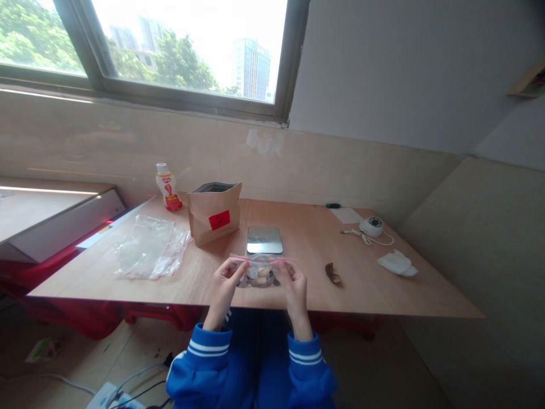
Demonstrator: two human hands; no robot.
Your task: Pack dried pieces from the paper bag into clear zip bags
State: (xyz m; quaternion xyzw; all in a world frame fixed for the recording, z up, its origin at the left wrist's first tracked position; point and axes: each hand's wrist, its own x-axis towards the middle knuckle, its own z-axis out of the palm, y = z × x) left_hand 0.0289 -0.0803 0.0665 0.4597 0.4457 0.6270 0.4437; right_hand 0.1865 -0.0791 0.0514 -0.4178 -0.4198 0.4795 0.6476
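Between my two hands is a clear zip bag with a red line along its top and several pale and dark pieces inside, too small to name. My left hand pinches the bag's upper left corner. At the upper right corner, the fingers of my right hand are closed on the same bag. Just beyond it lies a flat silver scale, its near edge partly hidden by the bag. A brown paper pouch with a red label stands open-topped behind and left of my left hand.
Empty clear zip bags lie at the left, near a white and red bottle. To the right are a dark brown curled piece, a crumpled white tissue, a white corded device, white paper and a green-handled tool.
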